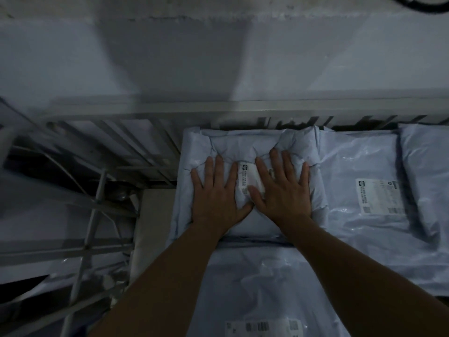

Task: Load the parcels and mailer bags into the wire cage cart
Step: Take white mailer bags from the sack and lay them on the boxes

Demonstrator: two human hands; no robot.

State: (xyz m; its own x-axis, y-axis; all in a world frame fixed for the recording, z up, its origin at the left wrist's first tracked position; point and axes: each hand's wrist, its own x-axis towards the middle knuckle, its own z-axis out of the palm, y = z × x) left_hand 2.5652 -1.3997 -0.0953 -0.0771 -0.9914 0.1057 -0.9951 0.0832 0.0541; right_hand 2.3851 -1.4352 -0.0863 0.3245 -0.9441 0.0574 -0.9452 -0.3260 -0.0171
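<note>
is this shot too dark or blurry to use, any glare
Head view: dim, bluish light throughout; the wire bars at left are smeared by blur; a broad shadow darkens the wall; soft sheen on the right mailer bag; the left hand and right hand pressing the middle mailer bag are reasonably sharp.

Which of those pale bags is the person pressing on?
The crumpled bag by the back rail: left hand and right hand lie flat on it, its label between them. The bag to its right and the nearest bag are untouched.
</note>
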